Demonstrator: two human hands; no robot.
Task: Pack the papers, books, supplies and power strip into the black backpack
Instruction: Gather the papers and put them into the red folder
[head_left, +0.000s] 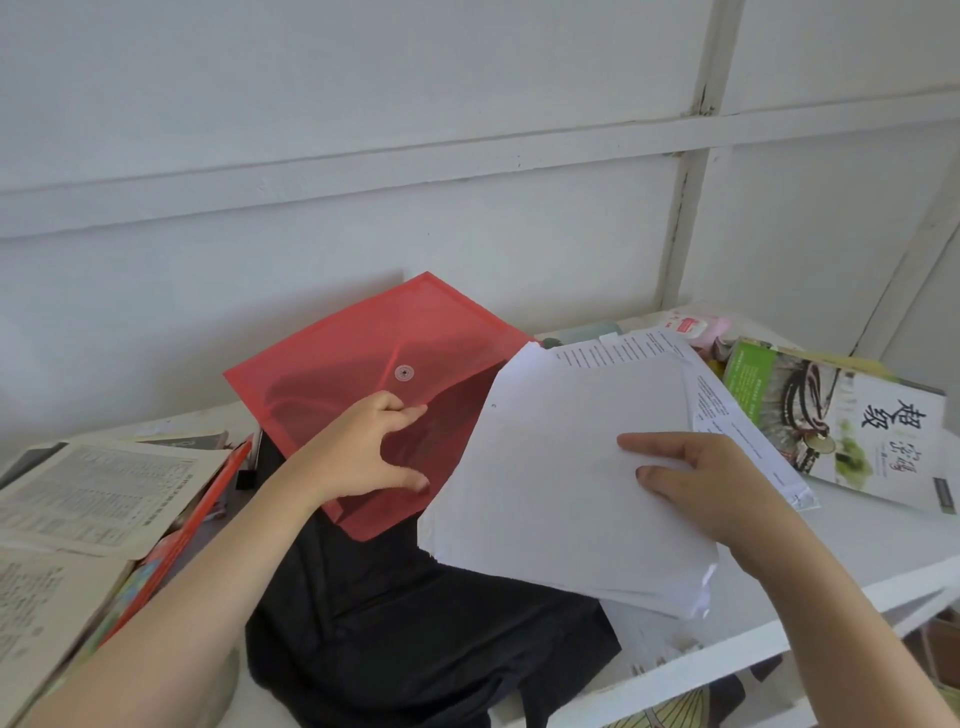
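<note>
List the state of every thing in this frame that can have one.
red folder: flap open, mouth held apart by left grip.
paper stack: held in right grip, edge at the folder's mouth.
black backpack: lying slumped below the folder; zip hidden.
green book: closed, cover up.

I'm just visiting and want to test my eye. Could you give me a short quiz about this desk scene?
1. True or false: the right hand holds a stack of white papers.
2. The left hand grips: A) a mug, B) the red folder, C) a phone?
3. What dark thing lies under the folder?
Key: 1 true; 2 B; 3 the black backpack.
</note>
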